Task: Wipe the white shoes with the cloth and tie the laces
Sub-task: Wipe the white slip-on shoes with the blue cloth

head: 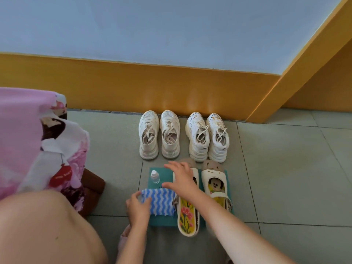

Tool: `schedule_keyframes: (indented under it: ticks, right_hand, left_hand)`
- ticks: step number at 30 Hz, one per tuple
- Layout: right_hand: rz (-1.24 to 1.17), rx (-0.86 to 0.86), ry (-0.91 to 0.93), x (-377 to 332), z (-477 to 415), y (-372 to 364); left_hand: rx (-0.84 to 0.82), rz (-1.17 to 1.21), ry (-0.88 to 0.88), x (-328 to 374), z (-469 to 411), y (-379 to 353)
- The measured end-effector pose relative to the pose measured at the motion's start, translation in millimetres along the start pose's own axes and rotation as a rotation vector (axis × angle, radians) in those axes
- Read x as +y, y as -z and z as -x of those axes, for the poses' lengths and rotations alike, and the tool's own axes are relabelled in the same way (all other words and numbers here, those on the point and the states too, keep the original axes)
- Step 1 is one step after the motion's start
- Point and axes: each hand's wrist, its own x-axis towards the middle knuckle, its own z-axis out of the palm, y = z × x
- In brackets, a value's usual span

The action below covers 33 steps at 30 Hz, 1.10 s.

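On teal mat (164, 175): bottle (155, 176), sandals (214, 179) beside cloth (162, 201); left hand (138, 206) grips cloth.

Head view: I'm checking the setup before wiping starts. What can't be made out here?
All in the head view:
Flower-insole sandal: its front is hidden by the right hand and forearm.
Bottle: label too small to read.
White shoes: lace knots too small to judge.
Cloth: its left edge is covered by the left hand.
Pink fabric: cut off by the left edge; what it drapes is hidden.
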Motion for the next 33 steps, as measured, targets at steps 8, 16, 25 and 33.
schedule_keyframes:
  ticks: [8, 16, 25, 33]
  right_hand:
    - [-0.035, -0.094, -0.102, -12, -33, -20]
    - [-0.077, -0.056, 0.023, -8, -36, -27]
    - [-0.998, 0.113, -0.093, -11, -29, 31]
    - [-1.363, -0.047, -0.104, 27, -11, 96]
  left_hand:
    - [-0.179, 0.205, 0.12, -11, -18, -8]
    - [-0.095, 0.203, 0.109, -14, -21, -12]
    - [0.11, 0.19, -0.037, 10, -24, 0]
    - [-0.042, 0.454, -0.077, 62, -24, 6]
